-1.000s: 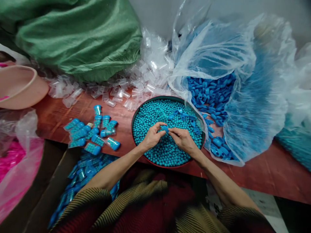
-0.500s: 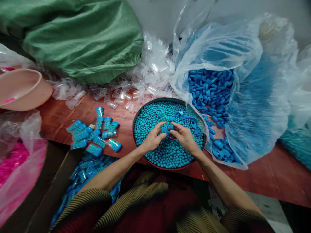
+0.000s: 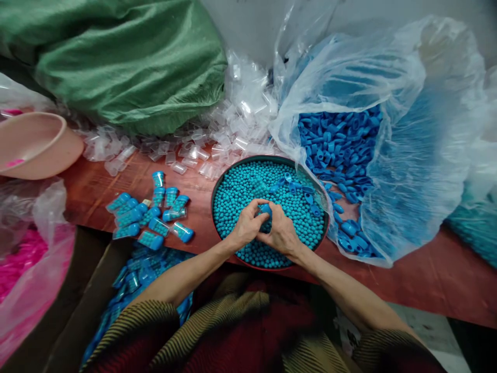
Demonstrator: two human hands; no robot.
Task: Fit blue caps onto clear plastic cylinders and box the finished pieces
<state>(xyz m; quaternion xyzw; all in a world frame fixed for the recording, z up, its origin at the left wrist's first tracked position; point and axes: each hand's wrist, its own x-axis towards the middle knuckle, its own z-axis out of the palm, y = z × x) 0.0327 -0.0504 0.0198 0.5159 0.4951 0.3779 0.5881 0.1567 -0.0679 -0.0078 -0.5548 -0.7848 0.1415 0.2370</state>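
Note:
Over a round tub (image 3: pixel 213 207) of teal-blue beads (image 3: pixel 233 194), my left hand (image 3: pixel 247 224) and my right hand (image 3: pixel 282 231) meet with fingers closed round one small bottle (image 3: pixel 265 210). Its blue cap shows between the fingertips; the rest of it is mostly hidden. Several loose blue caps (image 3: pixel 308 198) lie on the beads just beyond my right hand. A clear bottle with beads in it (image 3: pixel 261 187) appears to lie on the beads beyond my left hand. Left of the tub, several capped bottles (image 3: pixel 159 226) filled with beads are grouped on the red-brown table (image 3: pixel 93 191).
Clear empty bottles (image 3: pixel 233 129) are heaped behind the tub, beside a green sack (image 3: pixel 135 67). An open plastic bag (image 3: pixel 411 155) of blue caps (image 3: pixel 337 140) stands at right. A pink basin (image 3: pixel 42 150) is at left. More filled bottles (image 3: pixel 132 290) lie below the table edge.
My hands have come together and slightly toward me. The cap and bottle, seen apart between my fingers before, are now enclosed by both hands.

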